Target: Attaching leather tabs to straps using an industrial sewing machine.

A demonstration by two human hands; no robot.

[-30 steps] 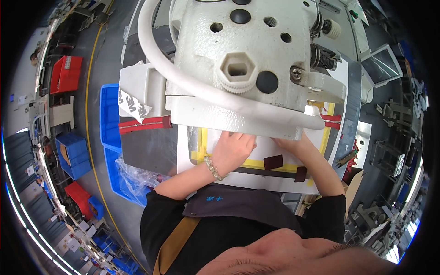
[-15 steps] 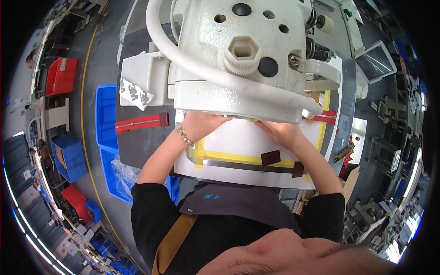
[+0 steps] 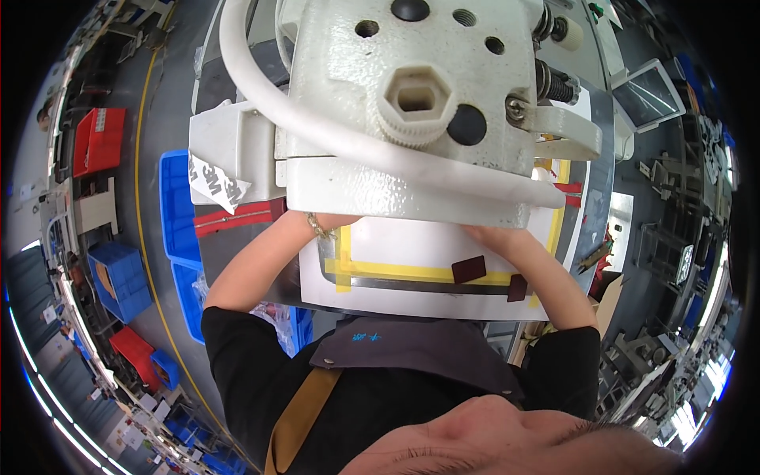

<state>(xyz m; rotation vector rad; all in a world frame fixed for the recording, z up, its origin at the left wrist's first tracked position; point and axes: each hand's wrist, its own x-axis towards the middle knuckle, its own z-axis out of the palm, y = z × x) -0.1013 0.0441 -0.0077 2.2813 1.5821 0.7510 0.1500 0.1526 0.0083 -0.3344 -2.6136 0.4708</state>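
A white sewing machine head (image 3: 340, 186) fills the upper middle and covers most of both hands. My left hand (image 3: 339, 222), with a beaded bracelet at its wrist, reaches under the machine's front edge; its fingers are hidden. From the other side, my right hand (image 3: 491, 235) goes under the same edge, fingers also out of sight. What either hand touches cannot be seen. Below them lies a white work surface (image 3: 396, 241) bordered with yellow tape (image 3: 412, 273). One red zipper (image 3: 237, 218) lies left of the machine, and a red zipper piece (image 3: 571, 194) shows at the right.
Two small dark red patches (image 3: 469, 270) lie by the near tape. A thick white tube (image 3: 332, 138) crosses the machine. Blue bins (image 3: 180, 206) stand at the table's left, with a clear plastic bag (image 3: 277, 321) by its near edge. A screen-like panel (image 3: 647, 95) stands far right.
Both hands have gone farther under the machine head, so less of them shows. The view has shifted slightly, and the machine looks larger and lower.
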